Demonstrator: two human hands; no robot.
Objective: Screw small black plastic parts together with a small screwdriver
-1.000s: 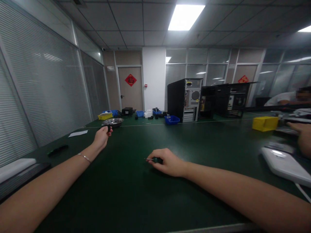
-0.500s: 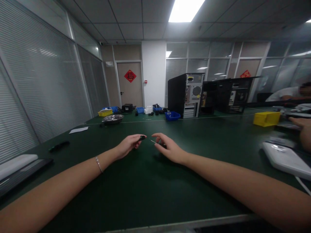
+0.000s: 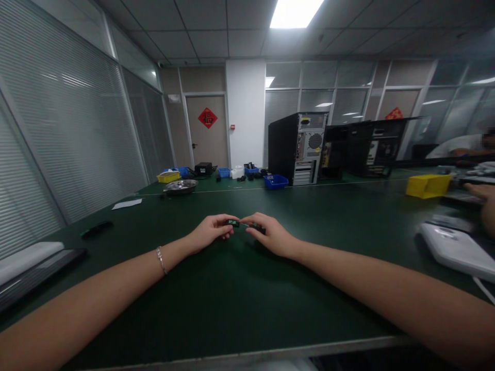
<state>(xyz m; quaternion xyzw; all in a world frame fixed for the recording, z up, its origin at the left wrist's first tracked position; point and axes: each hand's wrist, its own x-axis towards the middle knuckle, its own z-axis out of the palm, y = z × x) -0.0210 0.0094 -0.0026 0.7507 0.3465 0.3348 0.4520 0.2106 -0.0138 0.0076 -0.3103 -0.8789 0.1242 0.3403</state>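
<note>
Over the middle of the green table point(image 3: 240, 304), my left hand point(image 3: 204, 233) pinches a small black-and-green part point(image 3: 233, 223) between thumb and fingers. It looks like a little circuit board piece, too small to make out fully. Facing it, my right hand point(image 3: 274, 236) is closed on a slim screwdriver point(image 3: 244, 224). Its thin metal shaft points left, and its tip is at or very near the part; I cannot tell whether they touch. Most of the dark handle is hidden in the fingers.
A black keyboard point(image 3: 42, 275) and dark tool point(image 3: 96, 229) lie left. Behind are a metal bowl point(image 3: 181, 186), blue bin point(image 3: 276, 181) and computer case point(image 3: 296, 147). Right are a yellow bin point(image 3: 427, 186), white device point(image 3: 456, 250) and another person's hand point(image 3: 485, 196).
My two hands have come closer together. The part in my left hand has turned to show green, and the screwdriver tip has come up to it. The view has shifted slightly.
</note>
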